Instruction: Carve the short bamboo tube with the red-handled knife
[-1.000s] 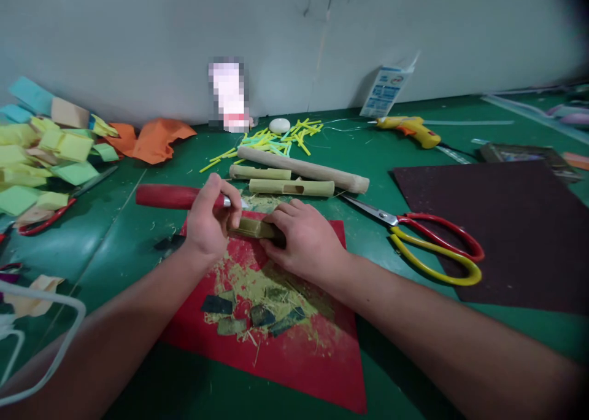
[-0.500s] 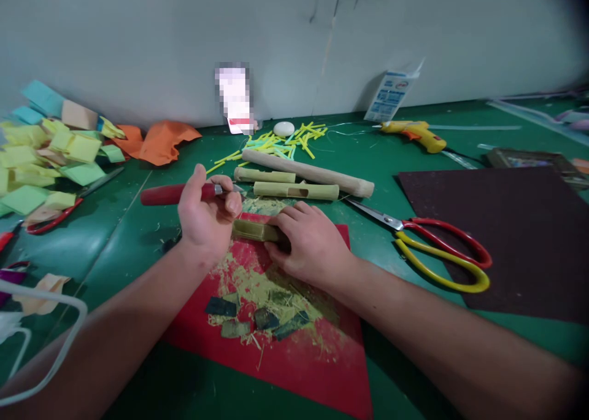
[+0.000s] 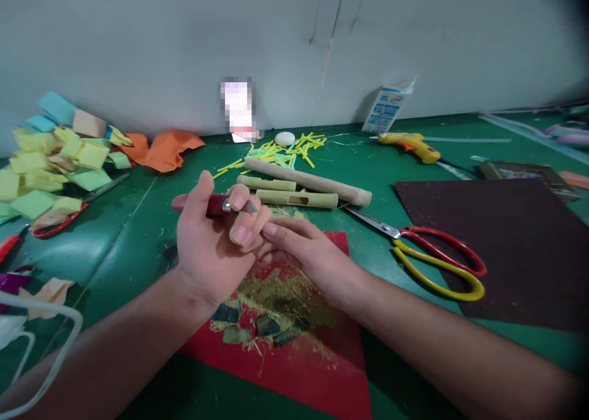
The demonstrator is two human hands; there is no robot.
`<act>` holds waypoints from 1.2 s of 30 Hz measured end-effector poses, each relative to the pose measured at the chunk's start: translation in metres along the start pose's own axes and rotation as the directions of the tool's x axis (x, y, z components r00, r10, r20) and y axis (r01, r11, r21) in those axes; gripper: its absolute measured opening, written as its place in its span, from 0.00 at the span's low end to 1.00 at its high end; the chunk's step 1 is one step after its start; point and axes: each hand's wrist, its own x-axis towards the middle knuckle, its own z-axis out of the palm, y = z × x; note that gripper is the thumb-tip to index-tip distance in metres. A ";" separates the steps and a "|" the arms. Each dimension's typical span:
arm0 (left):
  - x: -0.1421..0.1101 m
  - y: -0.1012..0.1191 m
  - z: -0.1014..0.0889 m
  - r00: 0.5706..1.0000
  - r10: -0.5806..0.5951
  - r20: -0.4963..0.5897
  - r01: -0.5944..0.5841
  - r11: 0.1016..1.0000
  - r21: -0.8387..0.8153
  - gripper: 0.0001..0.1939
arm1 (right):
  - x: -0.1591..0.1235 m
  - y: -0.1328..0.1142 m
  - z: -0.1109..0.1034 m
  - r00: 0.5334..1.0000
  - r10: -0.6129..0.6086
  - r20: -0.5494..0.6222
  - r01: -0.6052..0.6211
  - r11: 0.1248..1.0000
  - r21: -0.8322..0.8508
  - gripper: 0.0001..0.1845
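Note:
My left hand [image 3: 209,242] is palm up, fingers curled round a knife with a red handle [image 3: 215,205]; its short metal tip [image 3: 251,206] shows past the fingers. My right hand [image 3: 310,248] meets it from the right, the thumb beside the left fingertips and its own fingers closed. Whatever my right hand holds is hidden; the bamboo piece seen earlier does not show. Under both hands lies a red sheet [image 3: 322,371] with pale shavings [image 3: 280,291] and dark bamboo chips [image 3: 267,325].
Beyond the hands lie a slotted bamboo tube [image 3: 280,198], a shorter piece [image 3: 267,183] and a wooden stick [image 3: 308,179]. Scissors [image 3: 391,228] rest at right beside a dark sheet [image 3: 497,242]. A yellow glue gun [image 3: 411,147] is further back; folded papers [image 3: 59,162] pile at left.
My left hand has moved right and turned further palm up with the knife, meeting the right hand. The bamboo piece, visible under my right fingers before, has gone out of sight.

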 end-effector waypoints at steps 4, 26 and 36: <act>-0.006 -0.002 0.004 0.999 -0.024 0.036 0.027 0.998 -0.065 0.29 | -0.005 0.001 0.009 0.987 0.093 0.128 -0.124 0.957 0.262 0.19; -0.011 -0.016 0.001 0.993 0.018 0.119 -0.040 0.981 0.188 0.26 | -0.011 0.010 0.019 0.986 0.143 -0.081 -0.098 0.906 0.412 0.15; 0.015 0.000 -0.017 0.836 0.544 -0.066 -0.361 0.638 0.680 0.07 | -0.012 0.003 0.013 0.775 -0.320 -0.545 0.273 0.947 -0.169 0.12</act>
